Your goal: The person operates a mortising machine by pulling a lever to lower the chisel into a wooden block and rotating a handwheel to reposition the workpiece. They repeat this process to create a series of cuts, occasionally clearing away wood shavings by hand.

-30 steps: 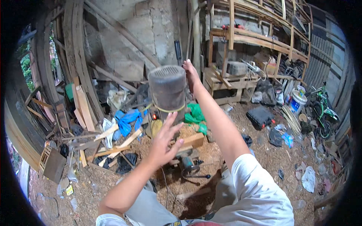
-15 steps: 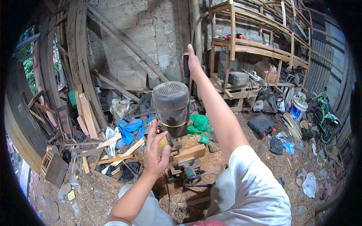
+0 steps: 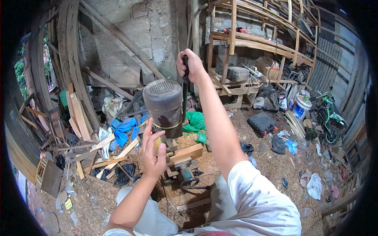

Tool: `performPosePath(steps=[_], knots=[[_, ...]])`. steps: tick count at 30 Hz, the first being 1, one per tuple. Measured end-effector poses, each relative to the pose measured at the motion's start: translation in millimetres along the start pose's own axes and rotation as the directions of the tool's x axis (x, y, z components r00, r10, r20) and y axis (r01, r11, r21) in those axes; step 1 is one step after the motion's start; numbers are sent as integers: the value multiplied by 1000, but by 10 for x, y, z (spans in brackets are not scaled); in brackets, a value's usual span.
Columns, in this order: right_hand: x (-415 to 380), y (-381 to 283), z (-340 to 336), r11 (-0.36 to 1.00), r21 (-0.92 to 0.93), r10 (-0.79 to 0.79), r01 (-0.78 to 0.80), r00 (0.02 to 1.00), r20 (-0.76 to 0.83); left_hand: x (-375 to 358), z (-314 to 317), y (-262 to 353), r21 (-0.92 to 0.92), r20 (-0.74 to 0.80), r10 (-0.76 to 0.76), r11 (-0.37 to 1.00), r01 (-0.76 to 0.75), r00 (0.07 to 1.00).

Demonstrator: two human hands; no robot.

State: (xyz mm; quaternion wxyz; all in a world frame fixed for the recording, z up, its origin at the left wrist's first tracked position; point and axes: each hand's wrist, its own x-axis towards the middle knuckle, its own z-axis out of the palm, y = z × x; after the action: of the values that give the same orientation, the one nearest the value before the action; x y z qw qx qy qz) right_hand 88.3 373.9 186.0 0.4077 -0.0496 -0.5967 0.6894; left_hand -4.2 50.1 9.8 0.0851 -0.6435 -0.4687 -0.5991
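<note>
My right hand [image 3: 192, 67] is wrapped around the black grip of a long lever [image 3: 184, 100], which rises beside a dark cylindrical motor [image 3: 162, 104] with a vented top. My left hand [image 3: 154, 160] is held up in front of the motor's lower left side, fingers apart and holding nothing. Under the motor, a wooden block [image 3: 189, 152] sits in the machine's vise, partly hidden by the motor and my left hand. A teal part with a handwheel [image 3: 190, 182] faces me between my knees.
Sawdust and scraps cover the floor. Loose wood strips [image 3: 114, 160] and blue cloth [image 3: 124, 129] lie at left, green plastic [image 3: 195, 122] behind the machine. To the right are a black case [image 3: 262, 122], a white bucket [image 3: 301, 106], a small green motorbike [image 3: 330, 118] and a wooden frame [image 3: 256, 43].
The fingers of my right hand have closed around the lever's grip, where the thumb pointed up before. My left hand stays raised by the motor. The whole view has shifted slightly.
</note>
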Motion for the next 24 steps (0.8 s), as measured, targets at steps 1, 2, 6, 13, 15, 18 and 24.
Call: performPosePath(steps=[1, 2, 6, 13, 15, 18, 24], knots=[[-142, 13, 59, 1000, 0, 5, -5, 1000, -3, 0, 7, 9, 3, -5, 2, 1000, -2, 1000], [-397, 16, 211, 994, -43, -100, 97, 993, -66, 2, 14, 14, 7, -9, 3, 1000, -3, 1000], [-637, 93, 296, 957, -90, -285, 276, 953, -100, 9, 82, -16, -12, -44, 21, 1000, -22, 999], [-819, 144, 337, 934, -45, -356, 354, 923, -146, 20, 204, 10, -40, -1, -14, 999, 14, 1000], [-856, 169, 333, 924, -36, -381, 380, 917, -120, 33, 215, 9, -35, 11, -3, 999, 4, 1000], [-977, 186, 360, 911, -39, -411, 410, 903, -121, 24, 220, 42, -80, 55, -6, 997, 10, 998], [-1311, 305, 336, 870, -71, -493, 488, 866, -79, 1, 204, 62, -78, 102, -13, 997, 21, 995]])
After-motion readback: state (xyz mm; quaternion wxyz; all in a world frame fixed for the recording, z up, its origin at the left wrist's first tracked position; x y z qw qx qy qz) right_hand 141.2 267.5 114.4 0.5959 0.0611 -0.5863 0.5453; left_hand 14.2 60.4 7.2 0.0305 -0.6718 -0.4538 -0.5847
